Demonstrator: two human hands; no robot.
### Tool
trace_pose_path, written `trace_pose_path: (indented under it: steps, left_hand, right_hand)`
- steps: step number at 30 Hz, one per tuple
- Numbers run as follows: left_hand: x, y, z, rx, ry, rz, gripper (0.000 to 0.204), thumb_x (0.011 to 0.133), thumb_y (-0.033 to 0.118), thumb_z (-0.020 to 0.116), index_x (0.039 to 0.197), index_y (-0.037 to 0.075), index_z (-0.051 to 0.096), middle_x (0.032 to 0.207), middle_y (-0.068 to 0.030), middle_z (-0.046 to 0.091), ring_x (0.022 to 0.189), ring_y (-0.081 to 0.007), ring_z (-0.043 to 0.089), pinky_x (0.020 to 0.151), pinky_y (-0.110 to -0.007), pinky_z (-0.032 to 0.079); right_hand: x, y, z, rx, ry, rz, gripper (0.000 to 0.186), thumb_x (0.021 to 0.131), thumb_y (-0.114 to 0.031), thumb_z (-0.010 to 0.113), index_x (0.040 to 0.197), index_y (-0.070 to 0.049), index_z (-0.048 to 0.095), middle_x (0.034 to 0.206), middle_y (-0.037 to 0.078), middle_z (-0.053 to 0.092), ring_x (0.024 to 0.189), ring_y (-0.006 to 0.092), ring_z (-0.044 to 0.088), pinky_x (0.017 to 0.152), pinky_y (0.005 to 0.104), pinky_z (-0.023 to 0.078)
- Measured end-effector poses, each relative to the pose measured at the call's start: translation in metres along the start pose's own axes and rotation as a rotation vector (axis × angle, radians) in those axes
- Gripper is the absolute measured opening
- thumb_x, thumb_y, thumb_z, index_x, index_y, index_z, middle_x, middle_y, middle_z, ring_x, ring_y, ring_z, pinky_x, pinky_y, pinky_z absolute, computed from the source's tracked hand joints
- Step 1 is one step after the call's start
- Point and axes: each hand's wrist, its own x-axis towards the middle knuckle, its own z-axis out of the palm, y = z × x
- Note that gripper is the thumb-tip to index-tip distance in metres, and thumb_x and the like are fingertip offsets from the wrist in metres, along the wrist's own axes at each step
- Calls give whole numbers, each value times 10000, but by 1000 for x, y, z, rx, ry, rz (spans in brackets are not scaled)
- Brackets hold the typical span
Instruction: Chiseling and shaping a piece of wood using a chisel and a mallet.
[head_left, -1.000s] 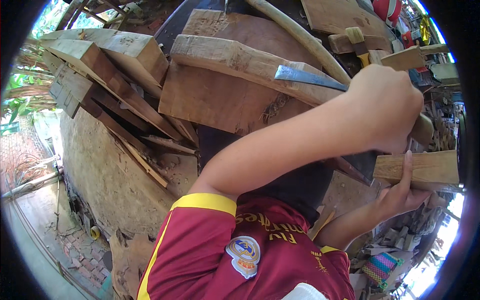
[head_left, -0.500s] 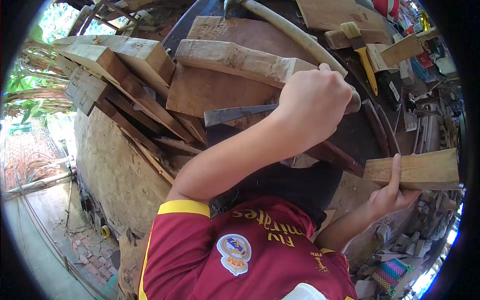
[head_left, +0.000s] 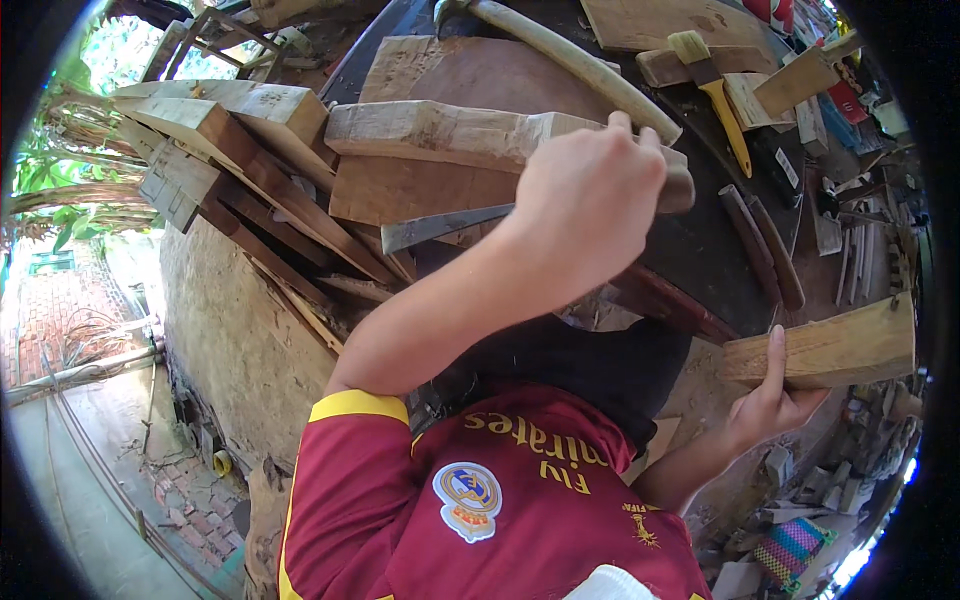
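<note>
My left hand (head_left: 590, 195) is closed, knuckles up, with its fingers mostly hidden from view. A large knife's dark, straight blade (head_left: 445, 228) juts out to its left, and a rounded wooden end, seemingly the handle, shows at its right. Just beyond the blade, a long, roughly cut piece of wood (head_left: 440, 128) lies across a brown board (head_left: 400, 190), its right part behind my hand. Off to the right, my right hand (head_left: 775, 400) grips a pale rectangular wooden block (head_left: 840, 345), one finger laid along its face and the others underneath.
A hammer (head_left: 560, 55) with a curved wooden handle lies at the back. A yellow-handled paintbrush (head_left: 720, 95) and dark wooden strips (head_left: 760, 245) are farther right. Stacked timber pieces (head_left: 235, 150) stand at left, near a large stone-like block (head_left: 220, 320). Wood scraps (head_left: 840, 470) litter the lower right.
My left hand has shifted left, and the knife and the long wood piece with it. My right hand keeps its grip on the block, which is tilted slightly more. The view has also moved a little.
</note>
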Motion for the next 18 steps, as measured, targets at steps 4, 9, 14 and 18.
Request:
trace_pose_path:
  steps: [4, 9, 14, 18]
  left_hand:
    - [-1, 35, -14, -10, 75, 174, 239, 757, 110, 614, 935, -48, 639, 843, -181, 651, 621, -242, 686, 465, -300, 527]
    - [25, 57, -19, -127, 64, 417, 195, 689, 131, 692, 833, 1, 675, 708, -116, 669, 628, -246, 686, 551, -360, 539]
    - [52, 54, -7, -325, 219, 474, 161, 671, 137, 661, 759, 11, 614, 600, -151, 621, 570, -337, 656, 515, -421, 517]
    - [59, 47, -4, -323, 230, 401, 247, 603, 171, 729, 779, 13, 656, 637, -142, 645, 625, -329, 674, 564, -412, 533]
  right_hand:
    - [0, 8, -2, 27, 42, 27, 655, 729, 18, 809, 1293, 83, 482, 1259, 197, 562, 1088, 251, 576, 936, 368, 513]
    - [5, 8, -4, -14, 70, -25, 637, 735, 37, 795, 1290, 78, 485, 1264, 196, 563, 1087, 247, 582, 936, 355, 519]
    - [8, 4, -10, 9, 70, -90, 602, 750, 53, 777, 1280, 72, 492, 1257, 180, 570, 1071, 225, 593, 916, 328, 538]
    - [12, 4, -15, -27, 79, -117, 573, 756, 61, 769, 1260, 81, 498, 1248, 177, 576, 1077, 226, 590, 921, 328, 535]
